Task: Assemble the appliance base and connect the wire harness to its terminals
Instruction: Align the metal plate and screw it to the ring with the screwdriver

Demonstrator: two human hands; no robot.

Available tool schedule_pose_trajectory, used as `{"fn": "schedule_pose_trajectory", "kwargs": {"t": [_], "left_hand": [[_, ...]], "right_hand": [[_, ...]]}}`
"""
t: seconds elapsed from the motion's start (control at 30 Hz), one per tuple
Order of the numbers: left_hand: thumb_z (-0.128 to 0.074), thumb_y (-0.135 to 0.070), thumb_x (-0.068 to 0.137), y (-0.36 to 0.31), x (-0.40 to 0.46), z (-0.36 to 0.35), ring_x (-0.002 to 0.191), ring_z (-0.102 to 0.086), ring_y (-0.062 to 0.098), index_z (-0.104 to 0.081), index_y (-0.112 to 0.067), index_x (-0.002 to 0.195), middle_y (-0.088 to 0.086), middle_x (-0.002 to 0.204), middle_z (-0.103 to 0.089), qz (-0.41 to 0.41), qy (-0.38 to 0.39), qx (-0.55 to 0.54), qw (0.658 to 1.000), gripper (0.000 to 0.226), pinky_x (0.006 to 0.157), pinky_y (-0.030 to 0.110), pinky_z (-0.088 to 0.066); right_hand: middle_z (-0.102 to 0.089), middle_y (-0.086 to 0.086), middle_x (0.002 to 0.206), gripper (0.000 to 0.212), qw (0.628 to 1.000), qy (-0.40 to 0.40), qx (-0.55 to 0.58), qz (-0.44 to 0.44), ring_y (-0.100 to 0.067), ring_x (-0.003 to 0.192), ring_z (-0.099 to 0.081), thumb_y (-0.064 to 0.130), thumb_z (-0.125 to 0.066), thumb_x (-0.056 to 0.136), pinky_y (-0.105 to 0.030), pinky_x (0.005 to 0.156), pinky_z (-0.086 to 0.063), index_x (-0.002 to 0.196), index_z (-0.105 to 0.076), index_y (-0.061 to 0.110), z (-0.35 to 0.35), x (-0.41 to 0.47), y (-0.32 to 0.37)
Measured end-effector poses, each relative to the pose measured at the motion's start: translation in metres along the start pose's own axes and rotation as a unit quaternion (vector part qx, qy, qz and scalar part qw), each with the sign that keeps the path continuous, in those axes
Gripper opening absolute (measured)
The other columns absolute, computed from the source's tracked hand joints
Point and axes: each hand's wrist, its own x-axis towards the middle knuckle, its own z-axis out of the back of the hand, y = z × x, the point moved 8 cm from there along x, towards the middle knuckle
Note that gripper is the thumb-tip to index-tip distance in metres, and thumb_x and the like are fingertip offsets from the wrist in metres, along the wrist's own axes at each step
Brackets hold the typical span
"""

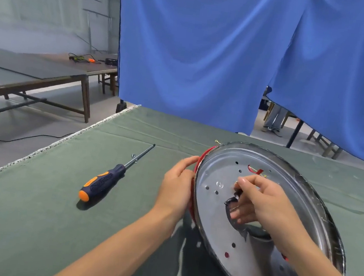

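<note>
Head view: right hand grip pinches a small part, not identifiable, at the centre opening of the metal base plate. Left hand grip curls round the plate's left rim, plate tilted on tabletop. Screwdriver lies left of plate, apart; tabletop's frayed edge further left.

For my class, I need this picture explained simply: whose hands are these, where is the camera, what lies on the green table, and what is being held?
There is no machine here: a person works with bare hands, and the camera sits on their head, looking forward and down. The left hand holds the red-edged rim of a round metal base, propped at a tilt on the green cloth. The right hand pinches something small at the base's middle opening; what it is cannot be told. Red wires poke through a hole above. A screwdriver with an orange and dark handle lies to the left, small screws by its shaft. Blue curtains hang behind.
</note>
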Motion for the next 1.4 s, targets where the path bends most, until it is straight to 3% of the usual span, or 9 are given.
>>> {"fn": "schedule_pose_trajectory", "kwargs": {"t": [0.2, 0.33, 0.53, 0.63, 0.77, 0.97, 1.1, 1.3, 1.4], "left_hand": [[-0.048, -0.012, 0.09, -0.007, 0.004, 0.014, 0.11, -0.05, 0.019, -0.064, -0.037, 0.075, 0.001, 0.104, -0.061, -0.087, -0.051, 0.173, 0.98, 0.034, 0.096, 0.034, -0.041], [-0.042, -0.025, 0.089, -0.021, -0.009, 0.012, 0.094, -0.042, 0.005, -0.06, -0.032, 0.065, -0.01, 0.087, -0.052, -0.144, -0.072, 0.193, 0.968, 0.03, 0.075, 0.003, -0.029], [-0.048, -0.047, 0.071, -0.029, -0.025, -0.009, 0.062, -0.053, 0.011, -0.06, -0.028, 0.081, -0.011, 0.063, -0.061, -0.159, 0.015, 0.199, 0.967, 0.025, 0.065, 0.034, -0.046], [-0.05, -0.032, 0.066, -0.023, -0.026, -0.013, 0.053, -0.048, 0.009, -0.061, -0.03, 0.084, -0.004, 0.059, -0.061, -0.152, 0.027, 0.161, 0.975, 0.021, 0.057, 0.027, -0.045], [-0.048, -0.027, 0.065, -0.022, -0.023, -0.007, 0.047, -0.044, 0.002, -0.062, -0.028, 0.074, -0.015, 0.051, -0.057, -0.14, -0.015, 0.098, 0.985, 0.016, 0.048, 0.014, -0.036], [-0.054, -0.029, 0.092, -0.016, -0.019, 0.0, 0.041, -0.05, 0.025, -0.053, -0.024, 0.092, 0.007, 0.052, -0.056, -0.096, -0.044, 0.059, 0.993, 0.005, 0.044, 0.033, -0.039], [-0.052, -0.028, 0.094, -0.009, -0.021, -0.008, 0.025, -0.043, 0.023, -0.05, -0.024, 0.097, 0.011, 0.044, -0.057, -0.065, -0.003, 0.024, 0.998, 0.006, 0.031, 0.02, -0.031], [-0.041, -0.045, 0.087, -0.019, -0.007, 0.008, 0.055, -0.055, 0.02, -0.06, -0.021, 0.066, -0.009, 0.051, -0.058, -0.113, -0.05, 0.131, 0.984, 0.037, 0.058, 0.037, -0.043], [-0.047, -0.022, 0.09, -0.013, 0.017, 0.042, 0.081, -0.059, 0.019, -0.063, -0.022, 0.079, -0.003, 0.081, -0.065, -0.085, -0.128, 0.209, 0.966, 0.019, 0.072, 0.033, -0.045]], "right_hand": [[-0.062, -0.002, 0.047, 0.031, 0.983, -0.061, -0.131, 0.114, -0.008, 0.037, -0.051, 0.031, -0.055, 0.094, -0.021, 0.045, -0.038, 0.068, -0.06, 0.014, 0.004, -0.005, 0.012], [-0.052, 0.018, 0.04, 0.034, 0.965, -0.114, -0.184, 0.145, 0.0, 0.04, -0.046, 0.032, -0.056, 0.093, -0.027, 0.05, -0.029, 0.063, -0.062, 0.017, 0.012, -0.009, 0.017], [-0.055, 0.017, 0.043, 0.027, 0.965, -0.112, -0.168, 0.165, -0.001, 0.041, -0.048, 0.025, -0.059, 0.092, -0.019, 0.05, -0.034, 0.067, -0.061, 0.016, 0.017, -0.01, 0.022], [-0.061, 0.009, 0.047, 0.019, 0.971, -0.098, -0.134, 0.172, -0.001, 0.039, -0.049, 0.017, -0.064, 0.088, -0.009, 0.043, -0.035, 0.069, -0.062, 0.013, 0.017, -0.01, 0.027], [-0.069, -0.002, 0.058, 0.015, 0.985, -0.059, -0.089, 0.136, -0.008, 0.048, -0.057, 0.011, -0.07, 0.082, -0.024, 0.046, -0.045, 0.068, -0.066, 0.015, 0.019, -0.01, 0.034], [-0.065, 0.0, 0.065, 0.018, 0.981, 0.0, -0.186, 0.048, -0.016, 0.063, -0.056, 0.028, -0.073, 0.081, -0.04, 0.066, -0.054, 0.067, -0.068, 0.018, 0.009, 0.003, 0.043], [-0.059, 0.001, 0.065, 0.025, 0.983, 0.025, -0.182, -0.005, -0.016, 0.064, -0.058, 0.03, -0.064, 0.089, -0.026, 0.058, -0.039, 0.066, -0.059, 0.019, -0.009, 0.025, 0.038], [-0.036, 0.003, 0.05, 0.025, 0.988, 0.016, -0.146, -0.036, -0.01, 0.044, -0.031, 0.033, -0.052, 0.096, -0.024, 0.048, -0.023, 0.08, -0.055, 0.015, -0.014, 0.03, 0.009], [-0.04, 0.014, 0.03, 0.033, 0.981, 0.016, -0.195, -0.014, 0.0, 0.033, -0.036, 0.034, -0.052, 0.096, -0.016, 0.042, -0.023, 0.07, -0.056, 0.014, -0.016, 0.025, 0.005]]}}
